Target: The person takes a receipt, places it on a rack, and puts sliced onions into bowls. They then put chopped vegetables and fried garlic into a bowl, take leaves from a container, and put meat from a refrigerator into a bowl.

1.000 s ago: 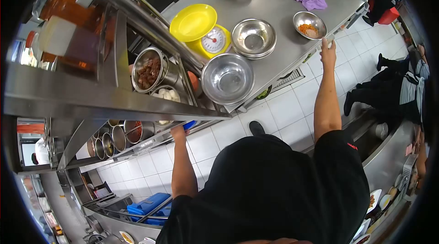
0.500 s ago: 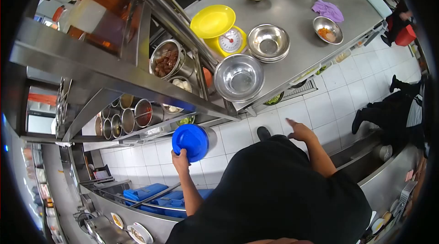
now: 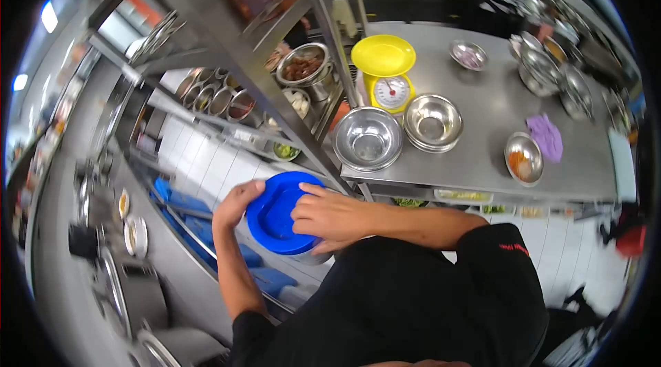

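Note:
A round tub with a blue lid [image 3: 277, 219] and a pale body is in front of me, above the floor. My left hand [image 3: 237, 203] is closed around the left side of the lid's rim, thumb on top. Across the right side of the lid lies my right hand [image 3: 329, 217], its fingers bent over the top and its thumb down by the pale side. What is inside the tub is hidden. Beyond it, a stack of steel bowls [image 3: 368, 138] stands at the near corner of the steel table [image 3: 475, 116].
A yellow scale [image 3: 392, 91] stands behind the bowls. A purple cloth [image 3: 544, 138] lies beside a bowl of orange and pale contents [image 3: 523, 159]. At left, a steel shelf post [image 3: 272, 88] rises near several ingredient pots. Blue bins [image 3: 189, 203] are below left.
My right hand has come across from the right, where it was free, onto the lid. The view has turned, and the tub is nearer to my body.

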Motion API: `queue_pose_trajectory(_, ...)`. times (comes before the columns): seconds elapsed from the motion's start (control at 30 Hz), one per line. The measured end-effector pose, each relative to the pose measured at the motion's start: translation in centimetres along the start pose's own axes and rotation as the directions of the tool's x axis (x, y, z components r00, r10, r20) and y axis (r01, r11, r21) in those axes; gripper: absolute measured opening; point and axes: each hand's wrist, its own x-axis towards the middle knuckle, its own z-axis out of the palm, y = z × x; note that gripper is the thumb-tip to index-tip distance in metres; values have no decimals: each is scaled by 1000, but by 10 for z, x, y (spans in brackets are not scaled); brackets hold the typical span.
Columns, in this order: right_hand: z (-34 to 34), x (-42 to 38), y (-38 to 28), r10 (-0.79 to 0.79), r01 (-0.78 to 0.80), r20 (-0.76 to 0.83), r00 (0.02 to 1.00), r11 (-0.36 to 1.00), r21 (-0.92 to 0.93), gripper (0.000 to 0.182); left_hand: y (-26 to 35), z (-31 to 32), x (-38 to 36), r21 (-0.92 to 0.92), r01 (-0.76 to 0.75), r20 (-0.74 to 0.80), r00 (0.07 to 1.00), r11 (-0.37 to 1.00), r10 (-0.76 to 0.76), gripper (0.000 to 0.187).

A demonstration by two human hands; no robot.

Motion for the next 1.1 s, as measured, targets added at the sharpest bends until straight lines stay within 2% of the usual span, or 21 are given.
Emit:
queue_pose_trajectory(0.07,-13,-37,-16,42,-25,-110,993,988,152,49,-16,27,7,-301,-4,56,998,954,22,56)
queue_pose_trajectory(0.13,-11,-75,-14,118,-58,-258,959,972,228,52,-57,69,17,-448,76,13,997,891,-79,59)
queue_pose_trajectory(0.2,-6,-109,-14,331,-263,-214,919,919,294,58,-79,133,12,-464,159,2,984,871,-178,59)
queue_pose_trajectory(0.23,-10,-120,-17,404,-346,-138,904,883,318,60,-85,160,14,-475,185,-13,976,860,-216,59)
queue_pose_trajectory(0.27,-14,-128,-19,462,-420,-66,884,849,321,61,-87,175,18,-485,199,-32,969,852,-245,59)
queue_pose_trajectory(0.33,-19,-133,-28,556,-527,-5,831,791,309,61,-102,184,22,-538,222,89,974,813,-207,61)
queue_pose_trajectory(0.4,-19,-132,-29,625,-602,28,780,738,304,55,-81,193,12,-457,247,51,966,854,-252,62)
queue_pose_trajectory(0.43,-25,-126,-36,618,-602,18,786,758,252,52,-65,201,3,-429,230,27,970,874,-242,61)
queue_pose_trajectory(0.5,-41,-116,-55,626,-618,-10,780,772,147,48,-43,215,-8,-487,211,49,975,848,-215,57)
queue_pose_trajectory(0.6,-40,-125,-64,604,-597,-49,795,794,115,46,-48,227,-6,-571,134,78,991,810,-108,49)
queue_pose_trajectory(0.67,-33,-142,-64,477,-460,-137,868,877,139,44,-55,236,-2,-638,71,73,997,767,-31,46)
queue_pose_trajectory(0.7,-33,-148,-63,405,-383,-185,895,912,145,44,-57,239,-1,-623,21,18,1000,782,-12,46)
queue_pose_trajectory(0.77,-39,-158,-61,195,-178,-185,963,979,103,45,-63,246,-3,-586,-61,-81,997,808,16,47)
queue_pose_trajectory(0.83,-45,-169,-58,8,0,-170,985,999,47,47,-65,242,-3,-416,-26,-94,995,909,-15,45)
queue_pose_trajectory(0.9,-62,-183,-54,-79,76,-69,994,996,-41,45,-83,233,13,-381,79,38,997,921,-70,44)
queue_pose_trajectory(0.93,-69,-194,-50,-100,99,-13,995,992,-74,44,-91,229,21,-355,128,104,990,926,-97,44)
queue_pose_trajectory(1.0,-73,-214,-36,-103,103,-2,995,993,-52,40,-84,232,22,-379,147,125,986,914,-106,44)
queue_pose_trajectory(1.1,-73,-253,-20,73,-83,-78,994,989,-124,44,-57,246,11,-407,96,86,994,908,-66,44)
